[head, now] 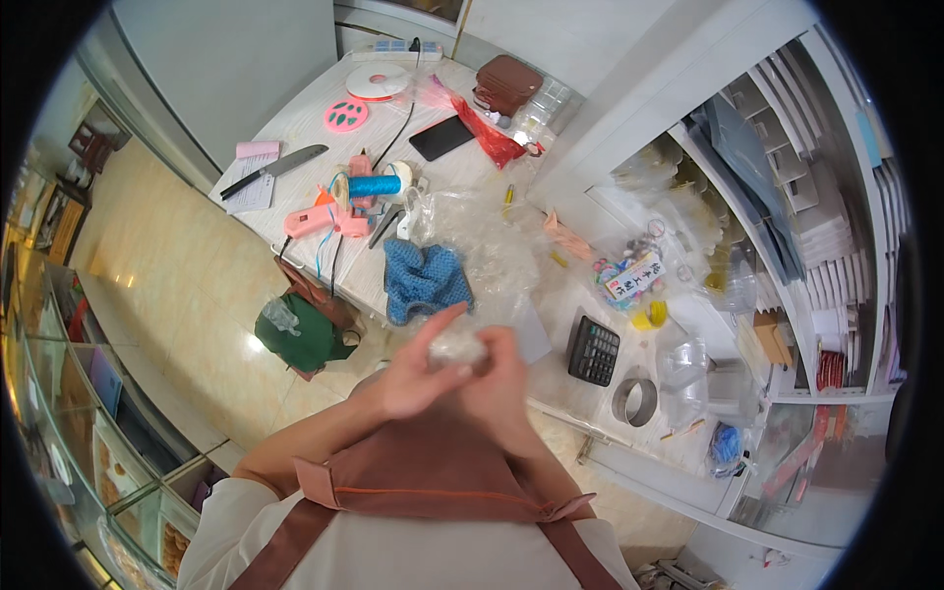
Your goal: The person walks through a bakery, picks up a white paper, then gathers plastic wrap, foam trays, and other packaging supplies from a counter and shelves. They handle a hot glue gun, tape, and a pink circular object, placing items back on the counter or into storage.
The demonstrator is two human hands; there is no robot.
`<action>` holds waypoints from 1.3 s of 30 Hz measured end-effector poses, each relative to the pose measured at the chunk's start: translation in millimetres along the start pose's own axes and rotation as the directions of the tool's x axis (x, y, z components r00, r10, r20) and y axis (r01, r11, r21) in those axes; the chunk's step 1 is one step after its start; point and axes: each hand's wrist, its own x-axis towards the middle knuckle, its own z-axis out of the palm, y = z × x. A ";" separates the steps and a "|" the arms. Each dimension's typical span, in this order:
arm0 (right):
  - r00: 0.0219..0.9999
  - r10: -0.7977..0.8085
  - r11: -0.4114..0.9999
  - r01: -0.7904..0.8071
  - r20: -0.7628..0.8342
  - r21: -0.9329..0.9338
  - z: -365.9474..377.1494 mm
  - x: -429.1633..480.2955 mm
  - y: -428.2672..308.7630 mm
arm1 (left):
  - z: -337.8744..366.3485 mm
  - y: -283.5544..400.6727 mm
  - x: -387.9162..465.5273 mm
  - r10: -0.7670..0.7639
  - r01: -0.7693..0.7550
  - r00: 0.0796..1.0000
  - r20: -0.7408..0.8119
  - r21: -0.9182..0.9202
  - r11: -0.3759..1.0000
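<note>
Between my two hands is a small whitish, clear-looking bundle point(456, 345), blurred, perhaps crumpled plastic. My left hand point(424, 366) holds it from the left, with the index finger stretched upward. At its right side are the curled fingers of my right hand point(503, 366), also blurred. Just beyond my hands lies a crumpled blue textured cloth point(426, 276) at the table's edge. Clear plastic film point(487, 243) is heaped behind and to the right of the cloth. A sheet of white paper point(532, 332) lies right of my hands.
A knife point(273, 171) lies at the far left near a pink glue gun point(324, 221) and a spool of blue ribbon point(375, 184). A black phone point(442, 138) is at the back. To the right are a calculator point(594, 351) and a metal ring point(635, 402). Cables hang over the front edge.
</note>
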 end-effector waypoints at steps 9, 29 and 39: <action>0.870 -0.139 0.981 0.055 -0.473 -0.188 -4.1 95.4 65.0 | -62.6 -36.8 -18.6 -0.350 0.245 0.898 -0.266 -0.356 0.902; 0.705 -0.205 0.950 -0.025 -0.679 -0.313 -167.3 109.4 149.9 | -85.9 -48.7 -60.9 -0.357 0.217 0.703 -0.615 -0.293 0.931; 0.753 -0.145 0.980 0.020 -0.642 -0.198 -135.0 53.1 102.2 | -46.6 -39.5 -33.6 -0.330 0.204 0.726 -0.603 -0.269 0.941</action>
